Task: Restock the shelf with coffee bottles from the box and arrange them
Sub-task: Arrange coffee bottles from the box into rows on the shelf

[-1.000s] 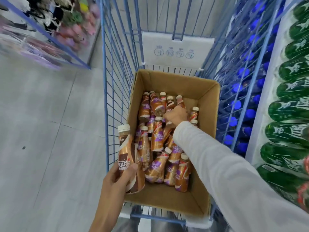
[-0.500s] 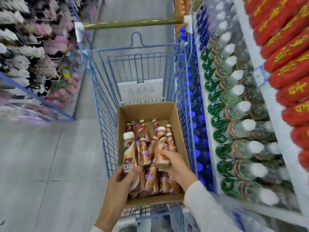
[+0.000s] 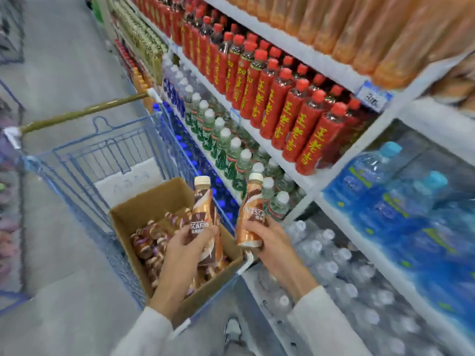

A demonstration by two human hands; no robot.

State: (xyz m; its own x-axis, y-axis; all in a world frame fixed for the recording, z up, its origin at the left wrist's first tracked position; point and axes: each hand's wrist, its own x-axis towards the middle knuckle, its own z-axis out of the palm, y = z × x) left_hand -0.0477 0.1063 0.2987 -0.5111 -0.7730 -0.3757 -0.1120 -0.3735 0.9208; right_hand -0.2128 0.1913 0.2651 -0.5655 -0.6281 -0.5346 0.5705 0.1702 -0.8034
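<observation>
An open cardboard box (image 3: pixel 144 210) sits in a blue wire cart (image 3: pixel 84 160) and holds several brown coffee bottles (image 3: pixel 151 240) lying loose. My left hand (image 3: pixel 185 245) grips an upright coffee bottle (image 3: pixel 201 204) with a white cap, held above the box. My right hand (image 3: pixel 267 237) grips a second coffee bottle (image 3: pixel 253 209), tilted slightly, just right of the box's edge and in front of the shelf (image 3: pixel 316 179).
The shelf unit on the right carries red bottles (image 3: pixel 295 106), green-labelled bottles with white caps (image 3: pixel 231 150), orange bottles (image 3: pixel 359 29) on top, clear water bottles (image 3: pixel 326 255) low down and large water jugs (image 3: pixel 401 186). A grey floor aisle (image 3: pixel 64 60) runs on the left.
My right hand lifted a bottle out of the box and carried it right toward the shelf. My left hand kept its bottle and rose. The view swung up to the shelves.
</observation>
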